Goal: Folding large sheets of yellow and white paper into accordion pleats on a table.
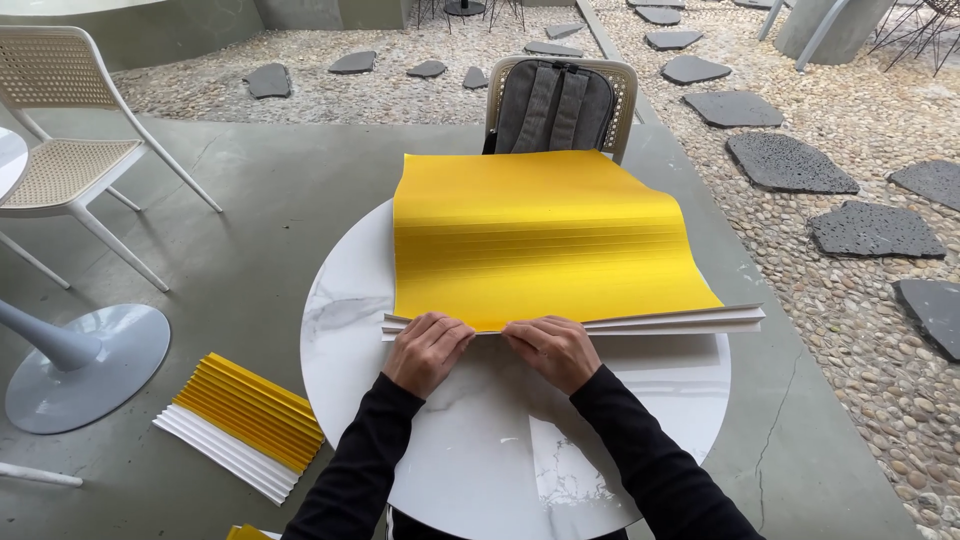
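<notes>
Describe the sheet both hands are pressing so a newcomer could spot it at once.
On the round white marble table, a large glossy yellow paper sheet lies in front of the grey backpack. The left hand and right hand press its near pleated edge. Unlike the finished yellow-and-white pleated stack on the floor, it lies mostly unfolded.

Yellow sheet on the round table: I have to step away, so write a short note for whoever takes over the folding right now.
Left hand and right hand: both pressed side by side on the near edge of the yellow sheet, pinching the stack of narrow pleats.
Sheet lies on the round marble table; its far edge reaches the chair with a grey backpack.
Done: near strip pleated; creases show across the middle.
Left: the rest of the sheet still lies open.
A finished pleated piece lies on the floor.
</notes>
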